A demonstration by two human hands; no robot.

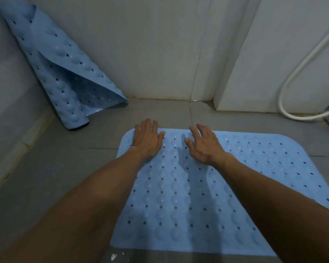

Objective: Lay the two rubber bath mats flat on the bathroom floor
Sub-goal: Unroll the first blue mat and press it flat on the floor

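Your two forearms reach out from the bottom of the head view, and under them the flat mat [179,196] lies spread on the grey floor tiles [51,168], its near edge closest to you. Both hands rest palm-down near its far edge, fingers spread and holding nothing: your left hand [147,140] sits at the far-left corner with fingertips just over the rim, your right hand [205,144] beside it toward the middle. That mat looks done, though the dim light makes it hard to say whether every corner is fully seated. What matters for your next move is the second mat [65,76]: it lies up and to the left of your hands, well apart from the first, propped folded in the corner against the wall [160,44]. Its long axis runs diagonally, top end leaning far left, bottom end resting on the floor toward you. Your left hand is clearly the nearer one, and that lower end is the closest part to reach. A white hose [300,73] loops off to the right, away from all this.
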